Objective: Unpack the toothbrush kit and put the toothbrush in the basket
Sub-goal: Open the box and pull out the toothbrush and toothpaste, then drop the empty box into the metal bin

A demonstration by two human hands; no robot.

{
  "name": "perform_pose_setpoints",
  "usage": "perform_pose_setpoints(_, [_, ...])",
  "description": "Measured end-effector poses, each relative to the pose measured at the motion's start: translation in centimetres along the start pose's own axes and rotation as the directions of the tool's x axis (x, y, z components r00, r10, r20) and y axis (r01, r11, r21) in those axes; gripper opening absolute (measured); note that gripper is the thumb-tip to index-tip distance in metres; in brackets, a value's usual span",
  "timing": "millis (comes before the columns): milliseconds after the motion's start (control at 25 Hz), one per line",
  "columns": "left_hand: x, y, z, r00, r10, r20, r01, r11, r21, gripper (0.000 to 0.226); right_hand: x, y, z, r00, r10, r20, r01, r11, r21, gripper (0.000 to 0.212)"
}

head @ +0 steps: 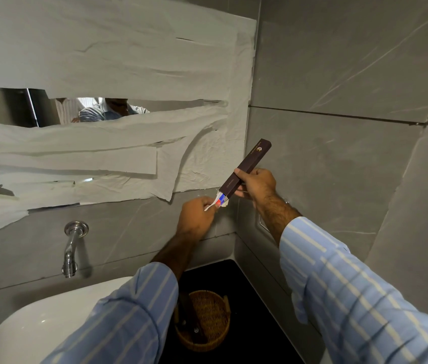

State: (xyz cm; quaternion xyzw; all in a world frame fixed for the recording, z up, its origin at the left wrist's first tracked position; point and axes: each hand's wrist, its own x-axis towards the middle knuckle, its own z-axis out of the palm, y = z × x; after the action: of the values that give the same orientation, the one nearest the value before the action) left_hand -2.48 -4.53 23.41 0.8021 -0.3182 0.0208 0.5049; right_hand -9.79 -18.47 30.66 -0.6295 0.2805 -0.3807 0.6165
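Gripping box [244, 170] mid-length, right hand [256, 185] | tilted, open end lower-left | left fingers [209, 203] pinching contents [218, 202]

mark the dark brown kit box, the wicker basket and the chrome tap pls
long dark brown cardboard kit box [250, 162]: head view, middle of the printed face, above the right hand.
round woven wicker basket [211, 315]: head view, bare weave of the inside wall.
chrome wall tap [71, 248]: head view, mid-spout.
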Motion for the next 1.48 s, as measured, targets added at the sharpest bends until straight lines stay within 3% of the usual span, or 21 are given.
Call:
perform_pose_setpoints(200, [0.3, -1.0, 0.0, 0.999, 0.032, 0.010, -0.033, 0.999, 0.040, 0.025, 0.5, -1.6, -1.6, 0.998, -0.024, -0.062, 0.030, 0.995, 0.097, 0.019])
perform_pose_setpoints(320, [-0.4, -2.9, 0.1, 0.999, 0.039, 0.030, -0.040, 0.999, 0.032, 0.022, 0.9, -2.4, -2.8, 0.992, -0.069, -0.107, 0.080, 0.992, 0.100, 0.033])
perform_pose_setpoints(520, [-0.9, -5.0, 0.3, 0.999, 0.003, 0.043, -0.004, 1.000, 0.014, 0.020, 1.2, -2.3, -4.2, 0.981, -0.126, -0.148, 0.133, 0.990, 0.036, 0.034])
perform_pose_setpoints(760, [-0.3, -3.3, 2.2, 0.966, -0.220, 0.140, 0.248, 0.940, -0.233, 0.024, -0.4, 2.3, -5.0, 0.999, 0.042, -0.023, -0.044, 0.992, -0.114, 0.034])
perform_pose_setpoints(880, [-1.2, -2.6, 4.6, 0.930, -0.272, 0.248, 0.309, 0.942, -0.127, 0.023, -1.8, 6.1, -6.0, 0.984, 0.174, 0.018, -0.168, 0.968, -0.185, 0.035])
perform_pose_setpoints(960, [-2.6, -2.9, 6.4, 0.873, -0.335, 0.356, 0.402, 0.905, -0.135, 0.022, -2.9, 8.9, -7.0, 0.966, 0.255, 0.036, -0.237, 0.935, -0.263, 0.033])
perform_pose_setpoints(1080, [-5.6, -4.7, 9.4, 0.708, -0.465, 0.532, 0.620, 0.770, -0.151, 0.014, -5.0, 13.8, -8.7, 0.941, 0.338, -0.007, -0.328, 0.908, -0.261, 0.025])
perform_pose_setpoints(1240, [-9.3, -7.3, 13.2, 0.611, -0.527, 0.591, 0.685, 0.726, -0.061, 0.020, -8.5, 20.6, -10.6, 0.863, 0.499, -0.082, -0.504, 0.838, -0.210, 0.021])
perform_pose_setpoints(1440, [-13.6, -10.9, 16.6, 0.402, -0.524, 0.751, 0.742, 0.667, 0.069, 0.032, -13.0, 26.8, -13.3, 0.755, 0.629, -0.185, -0.655, 0.738, -0.164, 0.017])
perform_pose_setpoints(1480, [-14.6, -11.5, 17.3, 0.389, -0.526, 0.756, 0.728, 0.678, 0.097, 0.033, -14.0, 28.0, -13.9, 0.744, 0.637, -0.199, -0.666, 0.731, -0.151, 0.019])
